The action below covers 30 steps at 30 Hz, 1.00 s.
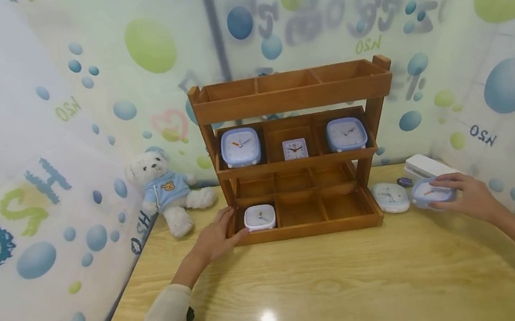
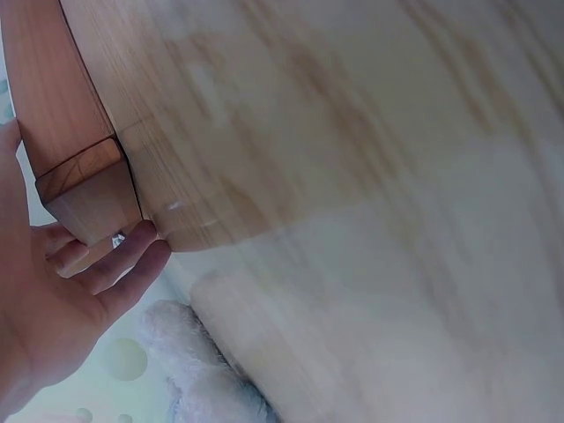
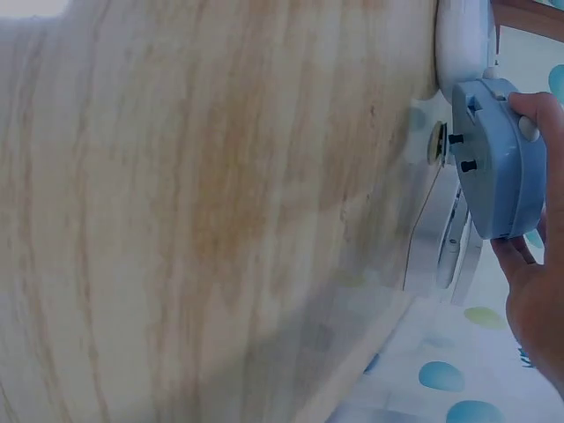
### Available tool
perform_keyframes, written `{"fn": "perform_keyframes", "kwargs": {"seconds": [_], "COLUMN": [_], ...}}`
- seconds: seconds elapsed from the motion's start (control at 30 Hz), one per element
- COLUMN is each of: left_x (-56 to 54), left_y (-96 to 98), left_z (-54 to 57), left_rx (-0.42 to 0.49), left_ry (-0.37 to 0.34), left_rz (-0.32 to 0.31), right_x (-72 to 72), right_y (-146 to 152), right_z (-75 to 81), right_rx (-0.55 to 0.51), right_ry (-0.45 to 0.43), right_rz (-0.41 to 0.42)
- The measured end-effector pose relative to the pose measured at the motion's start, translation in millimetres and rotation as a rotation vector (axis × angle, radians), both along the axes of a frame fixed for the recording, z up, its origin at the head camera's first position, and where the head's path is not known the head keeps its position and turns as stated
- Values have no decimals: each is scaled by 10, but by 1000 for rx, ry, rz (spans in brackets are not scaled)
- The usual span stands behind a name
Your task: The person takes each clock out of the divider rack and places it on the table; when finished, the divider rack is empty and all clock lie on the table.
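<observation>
My right hand (image 1: 471, 196) holds a blue alarm clock (image 1: 423, 194) above the table's right side, thumb and fingers on opposite edges. In the right wrist view, the clock's back (image 3: 483, 172) shows small dark knobs. My left hand (image 1: 213, 240) grips the lower left corner of a tiered wooden shelf (image 1: 309, 229), thumb at the front and fingers along the side. Beside that thumb, a white alarm clock (image 1: 260, 216) sits in the bottom-left compartment. Two blue-framed clocks, one left (image 1: 240, 149) and one right (image 1: 347, 134), flank a small square clock (image 1: 295, 149) on the middle tier.
A white clock (image 1: 390, 198) lies on the table right of the shelf. Behind the held clock are a small dark oval object (image 1: 404, 181) and a white box (image 1: 429, 165). A white teddy bear (image 1: 168, 188) in a blue hoodie sits at the left. Patterned curtains surround the table (image 1: 322, 284).
</observation>
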<state>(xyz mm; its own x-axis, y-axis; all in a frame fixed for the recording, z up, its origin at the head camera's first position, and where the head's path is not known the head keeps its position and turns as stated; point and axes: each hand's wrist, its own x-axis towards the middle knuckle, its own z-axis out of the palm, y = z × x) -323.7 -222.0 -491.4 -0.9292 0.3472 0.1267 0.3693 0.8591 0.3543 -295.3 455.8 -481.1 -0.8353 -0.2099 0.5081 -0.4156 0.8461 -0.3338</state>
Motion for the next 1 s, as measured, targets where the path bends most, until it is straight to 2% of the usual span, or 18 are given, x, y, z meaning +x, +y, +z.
{"fn": "perform_keyframes", "kwargs": {"seconds": [0.1,0.33,0.47,0.77,0.87,1.0], "left_x": [-14,-21,-10,0,6,14], "left_y": [-2,10,11,12,18,26], "left_z": [-4,17,50,70,86,103], "left_rx": [-11,-14,-17,-33,-30,-26], "left_ry": [-3,-10,-18,-41,-45,-59], "left_rz": [4,-4,-1,8,12,12], "right_x": [-4,-6,17,40,53,35], "right_y": [-18,29,18,-155,-290,-503], "right_z": [-35,-142,-139,3,74,144], "right_rx": [15,115,131,71,56,81], "right_ry": [-6,77,58,-53,-45,10], "right_rz": [11,22,39,21,38,87]}}
